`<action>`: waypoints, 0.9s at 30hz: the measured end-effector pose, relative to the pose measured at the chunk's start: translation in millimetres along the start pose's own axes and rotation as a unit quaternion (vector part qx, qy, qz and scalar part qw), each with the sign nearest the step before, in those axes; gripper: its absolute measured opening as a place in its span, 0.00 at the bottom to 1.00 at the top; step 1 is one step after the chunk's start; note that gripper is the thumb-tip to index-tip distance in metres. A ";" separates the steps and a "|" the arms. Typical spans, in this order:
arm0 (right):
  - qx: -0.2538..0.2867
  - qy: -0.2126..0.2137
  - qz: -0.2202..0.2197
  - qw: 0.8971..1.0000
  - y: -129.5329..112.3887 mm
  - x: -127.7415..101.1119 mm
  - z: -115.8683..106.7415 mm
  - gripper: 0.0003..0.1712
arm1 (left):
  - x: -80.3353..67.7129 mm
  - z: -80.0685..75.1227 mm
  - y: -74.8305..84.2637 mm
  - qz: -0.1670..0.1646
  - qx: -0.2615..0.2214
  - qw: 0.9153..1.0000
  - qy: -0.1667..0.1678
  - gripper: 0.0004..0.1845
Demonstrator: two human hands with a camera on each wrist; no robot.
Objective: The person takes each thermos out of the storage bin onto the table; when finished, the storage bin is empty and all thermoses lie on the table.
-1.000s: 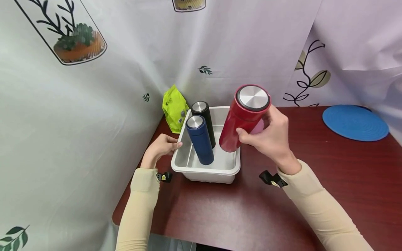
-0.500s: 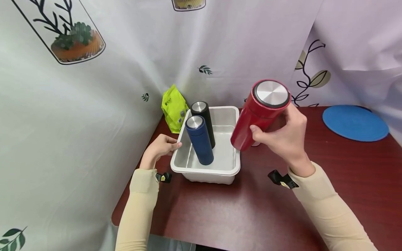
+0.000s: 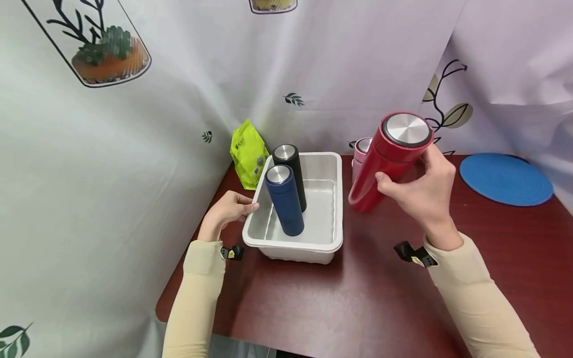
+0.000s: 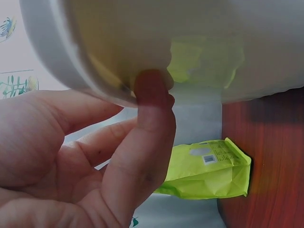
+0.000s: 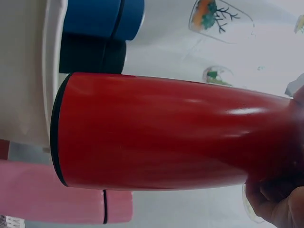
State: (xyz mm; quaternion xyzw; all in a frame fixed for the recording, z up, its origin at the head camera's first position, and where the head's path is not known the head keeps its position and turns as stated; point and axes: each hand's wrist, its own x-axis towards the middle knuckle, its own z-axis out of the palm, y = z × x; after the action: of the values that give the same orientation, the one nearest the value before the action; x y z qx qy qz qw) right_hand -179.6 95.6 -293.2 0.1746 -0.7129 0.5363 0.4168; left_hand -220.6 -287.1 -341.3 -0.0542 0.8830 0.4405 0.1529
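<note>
— Red flask: where is it, and what has hold of it?

— It is in the air, tilted, just right of the white tray, with its steel cap up and toward the camera. The right hand has it; that grip is curled round the upper body of the flask, thumb on the near side and fingers behind. The right wrist view shows the red body crossing in front of the tray's wall, its base clear of the rim.

— And the other hand?

— The left hand rests at the tray's left rim. From the left wrist view a fingertip presses under the rim's lip, and the other fingers are loosely bent beside it. That grip is relaxed, not wrapped round anything.

— What stands in the tray?

— A blue flask in front and a black flask right behind it, both upright toward the left side.

— Anything else on the table?

— A pink flask stands upright behind the red one, partly hidden by it. A lime-green pouch leans at the back left corner by the curtain, and a round blue mat lies far to the right.
</note>
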 end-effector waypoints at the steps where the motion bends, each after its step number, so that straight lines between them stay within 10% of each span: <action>1: -0.004 0.002 0.003 1.000 1.1 -1.3 -0.6 0.33 | -0.1 0.3 -0.6 -0.001 0.001 1.000 0.000 0.24; 11: -0.030 0.008 0.014 0.999 -5.2 -9.7 -2.5 0.29 | -1.6 0.1 -1.0 0.000 0.000 1.000 0.006 0.23; 27: -0.137 -0.024 0.056 0.989 76.8 -22.3 -12.2 0.33 | -3.4 1.8 0.9 -0.010 0.005 1.000 0.018 0.22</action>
State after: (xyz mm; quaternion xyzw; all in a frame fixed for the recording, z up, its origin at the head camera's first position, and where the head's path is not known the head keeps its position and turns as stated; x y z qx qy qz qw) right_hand -214.9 130.3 -357.3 0.0885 -0.7982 0.4513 0.3890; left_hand -217.2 -285.2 -340.5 -0.0698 0.8872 0.4336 0.1416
